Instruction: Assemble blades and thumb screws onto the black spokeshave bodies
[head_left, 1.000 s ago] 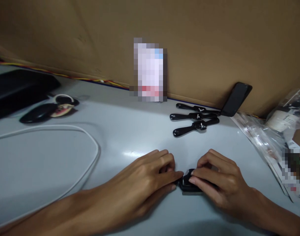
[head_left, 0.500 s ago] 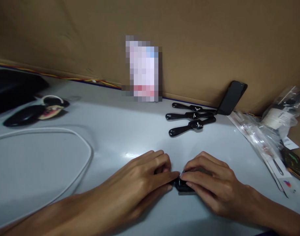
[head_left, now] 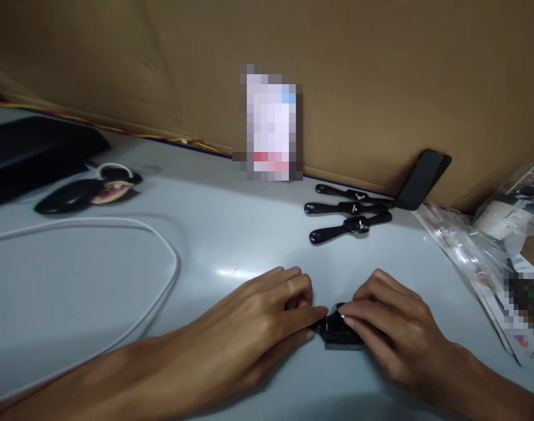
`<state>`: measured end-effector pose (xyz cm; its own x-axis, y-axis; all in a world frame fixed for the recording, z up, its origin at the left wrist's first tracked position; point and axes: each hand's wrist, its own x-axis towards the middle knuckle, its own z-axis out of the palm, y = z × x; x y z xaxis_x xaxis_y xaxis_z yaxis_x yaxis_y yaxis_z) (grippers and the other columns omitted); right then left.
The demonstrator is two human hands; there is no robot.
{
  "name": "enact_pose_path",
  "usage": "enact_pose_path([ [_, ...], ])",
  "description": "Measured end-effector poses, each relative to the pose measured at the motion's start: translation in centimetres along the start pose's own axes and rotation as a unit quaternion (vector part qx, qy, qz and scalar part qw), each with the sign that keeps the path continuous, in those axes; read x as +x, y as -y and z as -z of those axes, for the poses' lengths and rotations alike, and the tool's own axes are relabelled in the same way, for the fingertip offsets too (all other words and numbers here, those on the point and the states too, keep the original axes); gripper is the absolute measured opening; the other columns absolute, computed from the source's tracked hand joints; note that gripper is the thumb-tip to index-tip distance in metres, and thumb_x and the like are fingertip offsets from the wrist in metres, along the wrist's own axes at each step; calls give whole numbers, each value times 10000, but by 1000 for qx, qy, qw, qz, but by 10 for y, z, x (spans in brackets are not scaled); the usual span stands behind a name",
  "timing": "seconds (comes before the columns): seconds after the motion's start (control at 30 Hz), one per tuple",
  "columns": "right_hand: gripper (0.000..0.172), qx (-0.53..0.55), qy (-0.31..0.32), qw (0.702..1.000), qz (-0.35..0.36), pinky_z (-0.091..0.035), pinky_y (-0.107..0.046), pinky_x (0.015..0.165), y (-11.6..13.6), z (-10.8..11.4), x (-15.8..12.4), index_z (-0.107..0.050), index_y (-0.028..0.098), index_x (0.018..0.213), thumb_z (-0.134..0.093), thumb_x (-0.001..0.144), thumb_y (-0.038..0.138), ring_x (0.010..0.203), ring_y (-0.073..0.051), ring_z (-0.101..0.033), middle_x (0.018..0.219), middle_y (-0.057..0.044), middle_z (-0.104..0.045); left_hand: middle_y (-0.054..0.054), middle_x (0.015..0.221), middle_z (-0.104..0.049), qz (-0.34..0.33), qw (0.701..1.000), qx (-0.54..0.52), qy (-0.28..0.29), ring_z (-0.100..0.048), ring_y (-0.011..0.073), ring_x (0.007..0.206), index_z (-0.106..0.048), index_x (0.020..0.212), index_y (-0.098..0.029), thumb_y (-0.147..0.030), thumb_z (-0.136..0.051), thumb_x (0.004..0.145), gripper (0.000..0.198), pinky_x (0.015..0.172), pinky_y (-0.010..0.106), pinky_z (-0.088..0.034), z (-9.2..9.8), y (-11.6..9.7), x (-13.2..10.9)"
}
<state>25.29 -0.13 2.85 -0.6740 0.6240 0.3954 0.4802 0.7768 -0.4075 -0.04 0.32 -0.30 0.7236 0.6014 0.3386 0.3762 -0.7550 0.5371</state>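
Observation:
A black spokeshave (head_left: 339,338) lies low on the table between my hands, its flat sole edge facing me. My left hand (head_left: 267,316) pinches its left handle between thumb and forefinger, the other fingers curled. Over the right part of the body, my right hand (head_left: 398,321) has its thumb and fingertips closed on the top. A small shiny spot shows at those fingertips; I cannot tell whether it is a screw. The right handle is hidden beneath that hand. A silvery plate shows on the spokeshave's top. Behind, three similar black spokeshaves (head_left: 351,226) lie in a row.
A phone (head_left: 423,178) leans on the cardboard wall (head_left: 381,76), near a blurred-out upright panel (head_left: 271,126). Plastic packets (head_left: 468,263) and a bagged white item (head_left: 499,216) lie right. At left are a white cable (head_left: 174,257), a black mouse-like object (head_left: 68,197) and a dark case (head_left: 39,155).
My right fingers have shifted right and slightly off the spokeshave's top, showing more of its silvery plate. The whole view has swung, so everything sits farther right. My left hand keeps its grip.

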Motion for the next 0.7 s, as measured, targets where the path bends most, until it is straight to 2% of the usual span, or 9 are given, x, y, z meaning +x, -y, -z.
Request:
enact_pose_path([
  [0.17, 240, -29, 8, 999, 24, -498, -328, 711, 0, 1, 1, -769, 94, 979, -552, 981, -10, 837, -209, -563, 922, -112, -670, 43, 971, -619, -1, 1000, -6, 0, -581, 210, 846, -690, 1176, -203, -126, -484, 1089, 236, 705, 311, -434, -1, 1, 0],
  [0.33, 244, -31, 0, 999, 15, -466, -325, 671, 0, -2, 3, -771, 106, 926, -560, 1049, 113, 778, -205, -553, 829, -90, -640, 42, 961, -621, 0, 1000, -6, -4, -581, 206, 831, -690, 1167, -204, -137, -465, 1103, 243, 697, 307, -430, -1, 2, 1],
  [0.43, 198, 60, 2, 997, -55, -460, -287, 647, -2, -5, 6, -764, 134, 938, -590, 1016, 81, 720, -168, -581, 771, -38, -655, 43, 951, -620, -1, 1000, -5, 4, -579, 204, 820, -689, 1181, -204, -135, -456, 1104, 255, 691, 303, -430, 0, 1, 2],
  [0.57, 170, 182, 42, 959, -216, -443, -223, 586, -6, -4, 10, -731, 185, 829, -707, 883, 26, 636, -110, -592, 731, 37, -672, 41, 943, -622, 1, 1000, -7, 8, -577, 196, 806, -695, 1164, -203, -119, -464, 1090, 257, 689, 299, -429, 1, 0, 1],
  [0.63, 181, 176, 43, 958, -223, -449, -231, 622, -7, -2, 11, -704, 194, 787, -721, 874, 35, 673, -117, -603, 740, 39, -672, 41, 941, -626, -2, 1000, -5, 4, -578, 195, 802, -702, 1159, -207, -111, -477, 1081, 257, 687, 301, -428, 2, 0, 1],
  [0.7, 189, 139, 27, 973, -184, -452, -259, 672, -9, -2, 11, -663, 193, 762, -704, 904, 76, 731, -140, -607, 742, 25, -660, 43, 944, -631, -1, 1000, -3, 2, -580, 197, 802, -706, 1158, -209, -107, -491, 1073, 253, 683, 305, -428, 2, 0, 1],
])
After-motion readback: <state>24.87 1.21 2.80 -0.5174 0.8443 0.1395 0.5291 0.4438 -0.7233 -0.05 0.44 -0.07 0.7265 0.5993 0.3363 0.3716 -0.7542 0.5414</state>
